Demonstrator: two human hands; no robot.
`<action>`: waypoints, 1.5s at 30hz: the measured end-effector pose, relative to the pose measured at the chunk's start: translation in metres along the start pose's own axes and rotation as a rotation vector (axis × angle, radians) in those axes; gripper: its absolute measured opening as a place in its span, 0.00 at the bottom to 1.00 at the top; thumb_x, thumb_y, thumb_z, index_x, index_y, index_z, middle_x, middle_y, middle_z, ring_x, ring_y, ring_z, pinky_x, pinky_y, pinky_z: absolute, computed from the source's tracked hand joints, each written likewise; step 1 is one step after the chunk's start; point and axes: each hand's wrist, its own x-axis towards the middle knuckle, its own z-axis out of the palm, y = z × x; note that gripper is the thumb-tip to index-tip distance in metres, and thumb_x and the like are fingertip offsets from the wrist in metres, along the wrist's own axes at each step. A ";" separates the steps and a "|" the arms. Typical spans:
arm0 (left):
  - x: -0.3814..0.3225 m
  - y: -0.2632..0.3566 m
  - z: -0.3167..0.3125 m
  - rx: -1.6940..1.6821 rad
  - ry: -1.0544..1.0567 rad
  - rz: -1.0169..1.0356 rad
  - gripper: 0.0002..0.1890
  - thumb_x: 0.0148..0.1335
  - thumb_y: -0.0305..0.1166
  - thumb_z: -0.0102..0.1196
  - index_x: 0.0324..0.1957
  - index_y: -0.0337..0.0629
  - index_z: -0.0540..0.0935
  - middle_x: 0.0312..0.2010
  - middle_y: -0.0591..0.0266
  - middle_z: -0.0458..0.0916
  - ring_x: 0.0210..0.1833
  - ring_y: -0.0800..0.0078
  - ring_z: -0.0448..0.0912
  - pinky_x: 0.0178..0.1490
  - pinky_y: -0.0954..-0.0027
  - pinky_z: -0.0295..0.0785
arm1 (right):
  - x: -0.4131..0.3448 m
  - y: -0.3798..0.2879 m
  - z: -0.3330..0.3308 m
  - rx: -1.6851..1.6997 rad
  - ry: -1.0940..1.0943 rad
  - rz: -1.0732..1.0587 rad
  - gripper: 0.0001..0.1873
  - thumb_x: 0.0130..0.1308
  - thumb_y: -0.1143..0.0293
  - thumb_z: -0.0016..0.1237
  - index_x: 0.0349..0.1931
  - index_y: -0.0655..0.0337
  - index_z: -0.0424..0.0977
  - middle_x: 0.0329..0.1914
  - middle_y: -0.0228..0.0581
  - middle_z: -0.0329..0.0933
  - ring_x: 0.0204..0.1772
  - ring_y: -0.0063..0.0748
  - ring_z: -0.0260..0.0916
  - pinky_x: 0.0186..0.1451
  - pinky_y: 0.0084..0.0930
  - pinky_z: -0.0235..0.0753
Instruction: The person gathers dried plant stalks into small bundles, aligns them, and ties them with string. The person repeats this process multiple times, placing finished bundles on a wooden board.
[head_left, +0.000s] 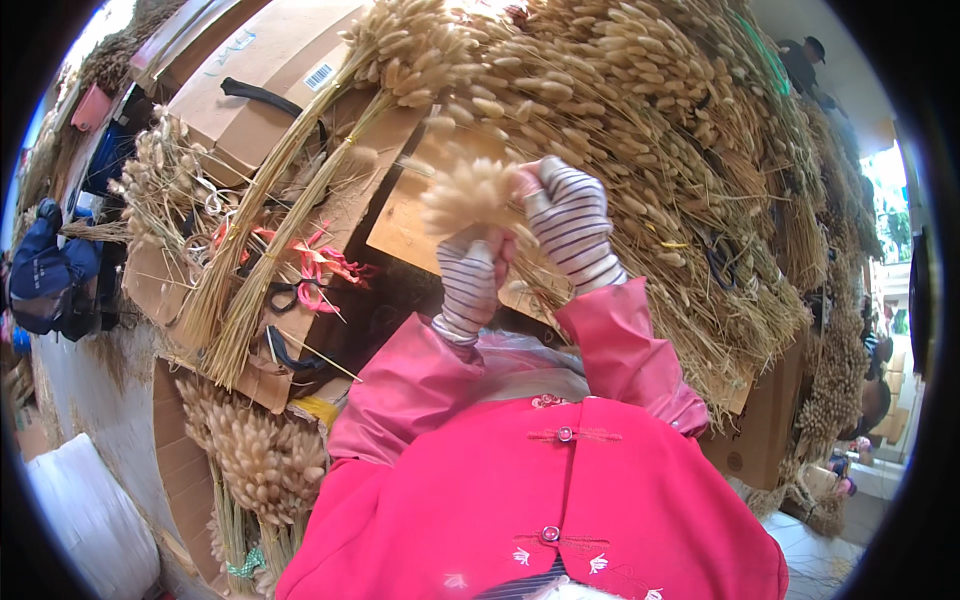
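My left hand (474, 276), in a striped fingerless glove, is closed around the stems of a small bunch of dried bunny tail grass (469, 193). The fluffy heads point up and are a little blurred. My right hand (568, 217), gloved alike, has its fingers bent at the right side of these heads and seems to pinch some of the grass; its fingertips are partly hidden. Just beyond and right of my hands spreads a large heap of loose bunny tail grass (600, 112). Part of a tan board (405, 217) shows under the bunch.
Two tied bundles (300, 217) lie across cardboard at left, near pink ribbon strips (319, 270), black-handled scissors (283, 298) and a closed carton (262, 67). More scissors (721, 259) rest on the heap. Bundles (255, 457) stand in a lower-left box. People (52, 270) are at the edges.
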 end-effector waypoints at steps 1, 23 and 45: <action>0.000 0.000 -0.004 -0.042 0.077 -0.057 0.07 0.63 0.30 0.46 0.37 0.37 0.74 0.27 0.67 0.73 0.20 0.86 0.66 0.19 0.84 0.60 | 0.000 0.005 -0.008 -0.087 -0.019 0.121 0.10 0.57 0.62 0.50 0.25 0.60 0.74 0.18 0.49 0.71 0.23 0.48 0.70 0.29 0.36 0.69; -0.002 0.000 -0.018 -0.116 0.158 -0.019 0.11 0.65 0.38 0.46 0.35 0.39 0.69 0.22 0.70 0.66 0.12 0.86 0.55 0.12 0.82 0.52 | -0.062 0.036 -0.064 -0.486 -0.435 0.139 0.13 0.53 0.62 0.53 0.33 0.62 0.76 0.29 0.47 0.76 0.36 0.47 0.73 0.41 0.36 0.71; 0.001 0.011 0.002 -0.113 0.238 -0.031 0.12 0.64 0.36 0.47 0.34 0.35 0.71 0.21 0.67 0.68 0.11 0.83 0.58 0.11 0.81 0.52 | -0.088 0.013 -0.056 -0.480 -0.301 -0.184 0.15 0.47 0.66 0.57 0.33 0.62 0.70 0.30 0.45 0.71 0.35 0.49 0.70 0.36 0.38 0.71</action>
